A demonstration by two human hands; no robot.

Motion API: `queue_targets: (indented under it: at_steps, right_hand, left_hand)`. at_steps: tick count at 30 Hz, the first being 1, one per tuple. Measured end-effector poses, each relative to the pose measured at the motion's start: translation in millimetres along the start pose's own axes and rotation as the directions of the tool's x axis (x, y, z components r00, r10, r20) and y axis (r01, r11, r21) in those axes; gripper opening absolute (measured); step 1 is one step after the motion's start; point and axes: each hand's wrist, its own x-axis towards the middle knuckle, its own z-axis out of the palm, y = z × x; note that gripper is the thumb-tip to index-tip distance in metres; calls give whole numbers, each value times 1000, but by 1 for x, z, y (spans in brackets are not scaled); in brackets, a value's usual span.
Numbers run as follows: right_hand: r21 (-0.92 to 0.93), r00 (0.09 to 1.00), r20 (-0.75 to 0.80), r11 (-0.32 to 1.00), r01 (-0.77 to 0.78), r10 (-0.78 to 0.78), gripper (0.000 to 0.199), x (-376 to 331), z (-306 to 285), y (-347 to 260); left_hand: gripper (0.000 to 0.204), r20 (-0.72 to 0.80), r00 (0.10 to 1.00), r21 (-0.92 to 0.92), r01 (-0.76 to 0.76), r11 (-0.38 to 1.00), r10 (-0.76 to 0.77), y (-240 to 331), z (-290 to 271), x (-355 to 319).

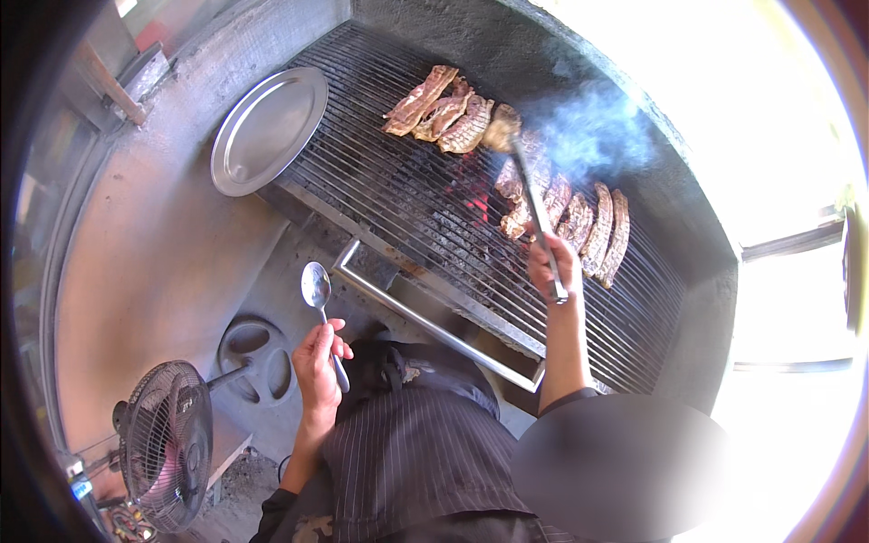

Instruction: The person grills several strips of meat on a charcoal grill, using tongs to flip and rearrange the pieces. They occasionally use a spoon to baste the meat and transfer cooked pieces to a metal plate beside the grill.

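Observation:
My left hand (317, 366) is closed around the handle of a metal spoon (315, 285), bowl upward, in front of the grill. Over the grate, my right hand (555, 264) grips long metal tongs (532, 195) near their back end. The tongs' far end meets a browned piece of meat (499, 131); blur hides whether the jaws are clamped on it. Left of that piece, several strips of meat (421, 100) lie side by side on the grill grate (371, 158). More browned strips (611, 240) lie on the right, some partly behind my hand and the tongs.
An oval metal platter (270, 132) rests at the grate's left end. Embers glow under the bars, and smoke (597, 127) rises at the back. A metal handle bar (425, 317) runs along the front. At lower left are a fan (167, 443) and a spoked wheel (256, 357).

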Motion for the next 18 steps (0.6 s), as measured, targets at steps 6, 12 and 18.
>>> queue_targets:
  at_steps: [6,12,18]
  right_hand:
    - [245,947,259,961,129,-192,50,-35,53,-62]
    - [567,932,361,797,-206,-17,55,43,21,-77]
    - [420,991,91,898,-128,99,67,66,-29,-62]
  left_hand:
    - [28,-25,1000,-7,2,1000,-2,-1,-4,2]
    - [28,-8,1000,15,11,1000,-11,0,7,4]
    - [27,-10,1000,1,0,1000,0,4,7,2]
